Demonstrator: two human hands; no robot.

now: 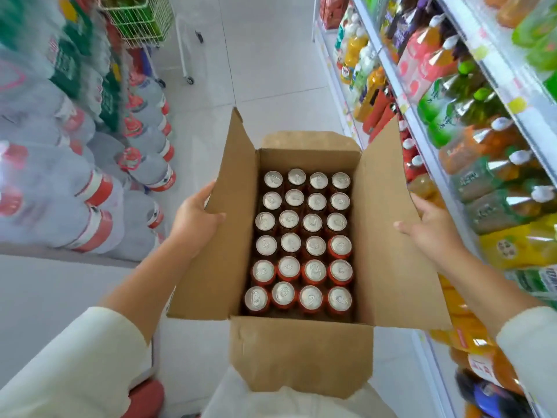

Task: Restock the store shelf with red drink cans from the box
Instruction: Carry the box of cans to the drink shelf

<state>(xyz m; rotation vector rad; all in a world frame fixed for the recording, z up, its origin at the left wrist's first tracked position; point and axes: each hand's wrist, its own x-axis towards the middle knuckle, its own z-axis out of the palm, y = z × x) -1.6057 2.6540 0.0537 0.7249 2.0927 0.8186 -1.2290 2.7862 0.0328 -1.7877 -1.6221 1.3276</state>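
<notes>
Here, cardboard box (301, 351) held in front of body, all four flaps open. Red drink cans (304, 241) fill box upright, four across, six deep, silver tops up. Left hand (193, 221) grips left flap edge, thumb on inner face, other fingers hidden behind flap. Right hand (431, 229) pinches right flap edge same way, thumb on top, fingers wrapped beneath. Store shelf (422, 122) with bottled drinks just right of box; water bottles (90, 188) stacked left.

Both hands (196, 220) (431, 227) hold open box (301, 354) of cans (304, 236).
</notes>
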